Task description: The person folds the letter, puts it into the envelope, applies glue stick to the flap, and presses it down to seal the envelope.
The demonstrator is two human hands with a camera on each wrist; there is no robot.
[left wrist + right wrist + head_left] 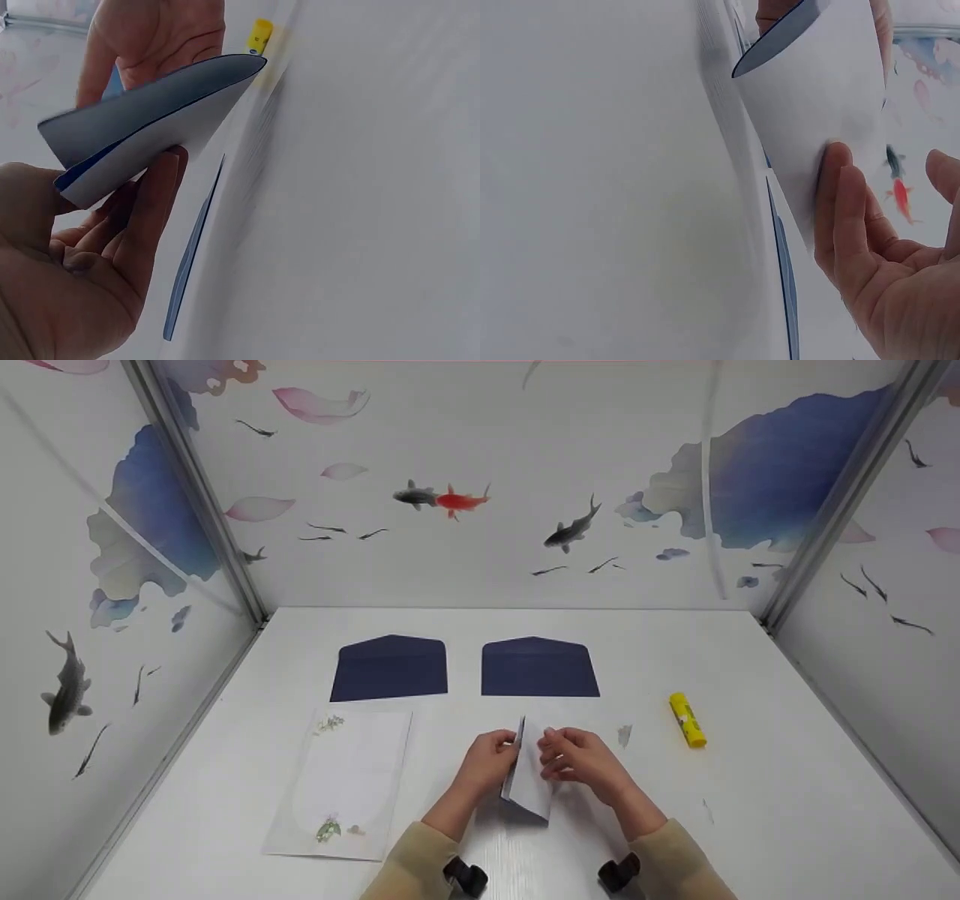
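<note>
A folded sheet of paper (532,769), white outside with dark blue edges, stands upright between the two hands in the head view. My left hand (489,763) pinches its left side, the thumb on one face and the fingers on the other, as the left wrist view shows around the paper (161,120). My right hand (589,761) is at the other side. Its fingertips touch the white face of the paper (817,97) in the right wrist view, while the thumb stands apart from it. Inside the fold, the paper looks grey-blue.
Two navy envelopes (390,671) with pointed flaps lie side by side at the back. Stationery with a floral print (345,780) lies at the left. A yellow glue stick (688,720) lies at the right. Printed walls (480,562) enclose the white table (780,810).
</note>
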